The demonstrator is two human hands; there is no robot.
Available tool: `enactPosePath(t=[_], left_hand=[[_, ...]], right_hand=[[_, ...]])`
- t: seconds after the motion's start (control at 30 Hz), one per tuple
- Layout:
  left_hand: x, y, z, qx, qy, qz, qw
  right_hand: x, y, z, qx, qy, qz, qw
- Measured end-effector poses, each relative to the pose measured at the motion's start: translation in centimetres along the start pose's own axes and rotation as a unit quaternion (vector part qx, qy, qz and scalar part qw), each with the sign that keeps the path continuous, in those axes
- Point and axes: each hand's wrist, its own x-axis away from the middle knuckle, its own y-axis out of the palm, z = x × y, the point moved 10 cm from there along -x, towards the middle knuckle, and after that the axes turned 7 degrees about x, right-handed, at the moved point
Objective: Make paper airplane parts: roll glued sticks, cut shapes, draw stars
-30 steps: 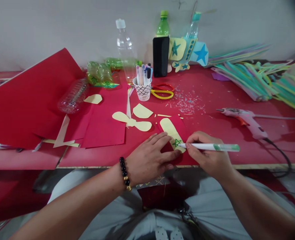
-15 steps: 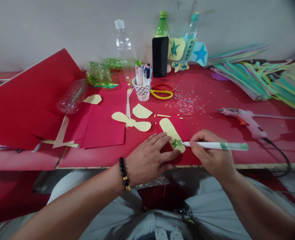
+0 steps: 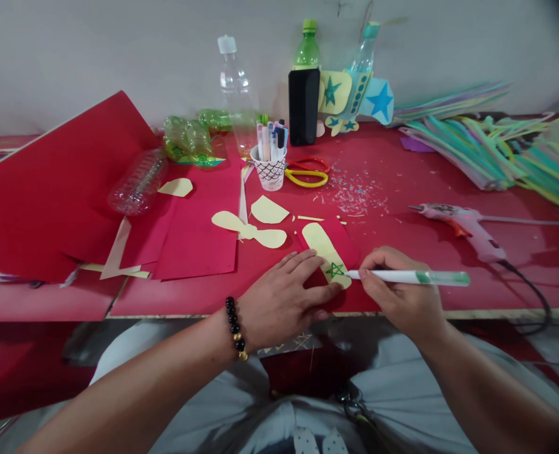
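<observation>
My right hand (image 3: 400, 293) pinches a green felt-tip pen (image 3: 402, 276) with a white barrel, its tip at the edge of a green star outline (image 3: 337, 269). The star is drawn near the lower end of a rounded pale-yellow paper strip (image 3: 318, 238), which lies on a small red piece of paper (image 3: 343, 243). My left hand (image 3: 284, 290) lies flat with its fingers spread, thumb and fingertips on the strip's left and lower edge. Just beyond that hand sit a propeller-shaped yellow cutout (image 3: 249, 231) and an angular yellow scrap (image 3: 269, 210).
A pen cup (image 3: 269, 171) stands mid-table by scissors (image 3: 308, 173). Behind it are a clear bottle (image 3: 235, 88), a phone (image 3: 303, 107) and decorated bottles. At right lies a pink glue gun (image 3: 464, 228) with its cord; at left, red sheets (image 3: 201, 227) and a large red board (image 3: 71, 189).
The pen tip has shifted very slightly down beside the star. My left hand and the strip look unmoved.
</observation>
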Motion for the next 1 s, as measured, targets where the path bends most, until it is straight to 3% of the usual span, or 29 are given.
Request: enactPosePath(t=[0.13,0.43,1.0], left_hand=[[0.0,0.0,-0.1,0.002,-0.003,0.002,1.000],[-0.1,-0.1,0.0,0.002,-0.005,-0.003,1.000],[0.0,-0.2,0.1,0.003,0.007,0.010,1.000]], right_hand=[[0.0,0.4,-0.1,0.000,-0.004,-0.019,1.000],[0.0,-0.1,0.3,0.006,0.011,0.007,1.000],[-0.3,1.1,-0.4,0.013,-0.009,-0.040,0.999]])
